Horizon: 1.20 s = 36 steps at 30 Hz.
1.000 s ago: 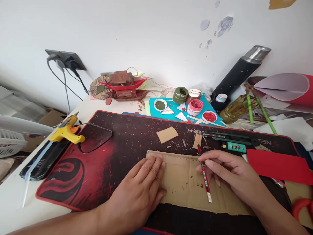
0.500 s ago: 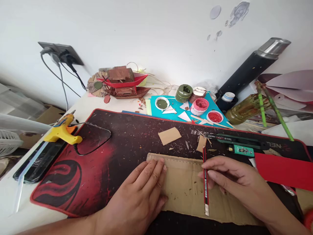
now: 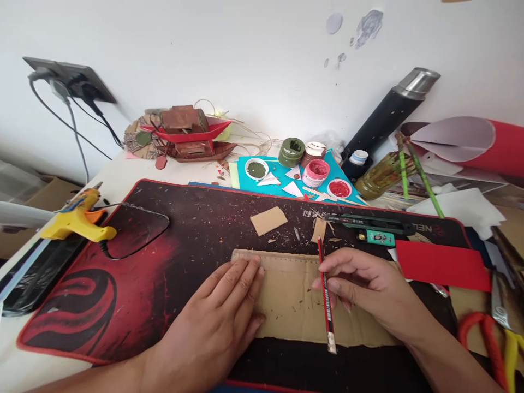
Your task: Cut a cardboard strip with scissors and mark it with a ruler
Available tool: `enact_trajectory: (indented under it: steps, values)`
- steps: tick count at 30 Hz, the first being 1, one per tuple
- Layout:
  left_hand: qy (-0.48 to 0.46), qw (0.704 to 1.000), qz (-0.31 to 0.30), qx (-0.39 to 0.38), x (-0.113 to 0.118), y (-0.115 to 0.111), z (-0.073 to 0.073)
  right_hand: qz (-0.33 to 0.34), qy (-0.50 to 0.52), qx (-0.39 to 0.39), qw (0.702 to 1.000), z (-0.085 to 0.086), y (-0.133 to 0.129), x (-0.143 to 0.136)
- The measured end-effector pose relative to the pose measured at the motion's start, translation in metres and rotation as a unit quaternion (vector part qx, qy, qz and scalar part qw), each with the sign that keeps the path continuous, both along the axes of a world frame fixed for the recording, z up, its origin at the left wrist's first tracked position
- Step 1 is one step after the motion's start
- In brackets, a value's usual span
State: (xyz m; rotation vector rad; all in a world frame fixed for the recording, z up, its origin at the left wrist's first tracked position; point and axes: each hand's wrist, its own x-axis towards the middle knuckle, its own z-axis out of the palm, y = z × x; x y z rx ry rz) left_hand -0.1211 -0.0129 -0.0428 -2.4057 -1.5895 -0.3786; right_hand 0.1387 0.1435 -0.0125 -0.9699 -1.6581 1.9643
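Currently the left hand [image 3: 221, 314] lies flat over the left end of a clear ruler [image 3: 286, 258] and a brown cardboard sheet [image 3: 282, 316], its fingers stretched out side by side and pressing down rather than gripping. The ruler runs along the far edge of the cardboard, which rests on a dark red-and-black mat [image 3: 196, 229]; dark crumbs dot the sheet. In the right hand [image 3: 364, 281], a red-and-black pencil [image 3: 326, 297] is pinched between thumb and fingers above the right part of the cardboard. Its sharpened tip points away from the person, and its pale blunt end points back past the near edge of the sheet. The tip appears beside a narrow cardboard strip [image 3: 318, 230]; whether they touch, I cannot tell. A small cardboard rectangle [image 3: 268, 220] lies beyond the ruler, and a utility knife [image 3: 379, 225] and a teal lighter [image 3: 379, 237] lie beyond the right hand. Red paper [image 3: 444, 266] is to their right. On the left, a yellow glue gun [image 3: 79, 222] sits over a black case [image 3: 45, 278]. Farther back on the white surface [image 3: 112, 173] are 2 model boats [image 3: 188, 131] and a blue sheet [image 3: 241, 166] carrying 3 paint jars [image 3: 316, 173].
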Motion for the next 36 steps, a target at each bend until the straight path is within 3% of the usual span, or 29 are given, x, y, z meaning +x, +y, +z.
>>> enact_trajectory:
  steps: [21, 36]
  values:
    - [0.001, 1.000, 0.019, 0.013, 0.003, -0.002, -0.011, 0.039, 0.136, -0.099, 0.985, -0.010, -0.003, -0.001]
    - [-0.009, 1.000, 0.016, -0.006, 0.002, -0.003, -0.012, 0.044, 0.130, -0.109, 0.985, -0.007, -0.006, -0.001]
